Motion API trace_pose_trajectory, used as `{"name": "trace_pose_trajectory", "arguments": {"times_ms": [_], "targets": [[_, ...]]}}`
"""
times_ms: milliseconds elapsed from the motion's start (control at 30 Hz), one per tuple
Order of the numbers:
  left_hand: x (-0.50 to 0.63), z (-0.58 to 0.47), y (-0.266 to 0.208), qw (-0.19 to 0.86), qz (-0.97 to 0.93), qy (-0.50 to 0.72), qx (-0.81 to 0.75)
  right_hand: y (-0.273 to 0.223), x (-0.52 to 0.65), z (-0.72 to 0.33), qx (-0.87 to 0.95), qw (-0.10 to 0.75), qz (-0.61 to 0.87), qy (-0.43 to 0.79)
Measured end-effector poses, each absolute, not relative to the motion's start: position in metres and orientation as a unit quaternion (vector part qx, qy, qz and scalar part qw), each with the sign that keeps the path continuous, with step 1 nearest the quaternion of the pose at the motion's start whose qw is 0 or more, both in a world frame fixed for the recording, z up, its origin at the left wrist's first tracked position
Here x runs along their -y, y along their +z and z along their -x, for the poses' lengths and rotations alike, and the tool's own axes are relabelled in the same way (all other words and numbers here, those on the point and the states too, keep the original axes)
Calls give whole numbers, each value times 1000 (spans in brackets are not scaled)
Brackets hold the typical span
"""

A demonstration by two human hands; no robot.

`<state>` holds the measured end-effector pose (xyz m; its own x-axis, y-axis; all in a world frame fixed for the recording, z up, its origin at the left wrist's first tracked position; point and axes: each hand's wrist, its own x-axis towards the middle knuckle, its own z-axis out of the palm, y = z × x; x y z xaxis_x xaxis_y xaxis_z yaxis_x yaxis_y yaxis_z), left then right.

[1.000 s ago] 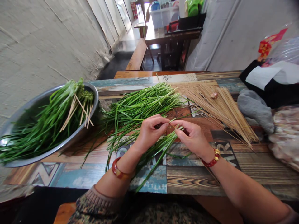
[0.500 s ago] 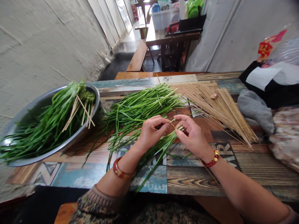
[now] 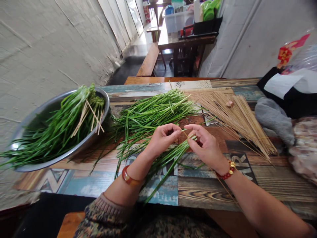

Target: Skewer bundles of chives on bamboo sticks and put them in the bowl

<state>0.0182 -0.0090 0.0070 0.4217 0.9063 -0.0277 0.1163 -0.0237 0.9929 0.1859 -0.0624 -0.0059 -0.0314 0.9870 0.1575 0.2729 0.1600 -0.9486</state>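
Long green stalks (image 3: 173, 153) slant, pale ends bunched.

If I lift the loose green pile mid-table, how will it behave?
The green pile will probably sag, since its long leaves bend over one another. It may shed strands, as no tie shows around it. Rolling seems unlikely: it lies spread out.

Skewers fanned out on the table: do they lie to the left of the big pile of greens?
No, the fanned skewers lie to the right of the pile of greens.
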Motion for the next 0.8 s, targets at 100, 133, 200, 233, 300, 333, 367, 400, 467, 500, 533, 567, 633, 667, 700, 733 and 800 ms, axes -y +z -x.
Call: {"name": "trace_pose_trajectory", "arguments": {"times_ms": [100,133,200,233,300,333,367,400,467,500,533,567,633,667,700,733,800], "targets": [[10,-18,7,579,-617,345,-407,-7,63,-186,605,466,508,398],[10,-18,8,583,-615,341,-407,-7,63,-186,604,467,504,402],[10,-19,8,593,-607,337,-408,-8,63,-186,602,468,503,407],[11,-19,9,599,-602,337,-407,-8,63,-186,602,468,505,405],[12,-19,10,614,-592,334,-402,-9,63,-186,604,465,508,402],[12,-19,10,621,-588,330,-399,-9,63,-186,605,464,509,400],[12,-19,11,628,-585,327,-396,-10,63,-186,605,463,511,399],[12,-20,11,633,-583,324,-394,-10,63,-186,605,462,512,398],[12,-20,12,636,-579,323,-395,-10,63,-186,604,463,513,396],[12,-20,12,637,-578,322,-395,-10,63,-186,604,464,514,395],[12,-19,12,638,-578,320,-395,-10,63,-186,603,465,515,393],[12,-19,12,639,-579,318,-395,-11,63,-185,603,466,516,391],[12,-19,12,640,-582,313,-391,-11,63,-185,604,467,518,387],[12,-19,12,641,-585,310,-389,-11,63,-185,604,466,519,385],[12,-19,12,640,-588,307,-388,-11,62,-185,604,466,522,382],[12,-19,12,639,-592,302,-387,-11,62,-184,604,465,526,378],[12,-20,12,629,-609,294,-382,-12,61,-184,602,465,535,368]]}}
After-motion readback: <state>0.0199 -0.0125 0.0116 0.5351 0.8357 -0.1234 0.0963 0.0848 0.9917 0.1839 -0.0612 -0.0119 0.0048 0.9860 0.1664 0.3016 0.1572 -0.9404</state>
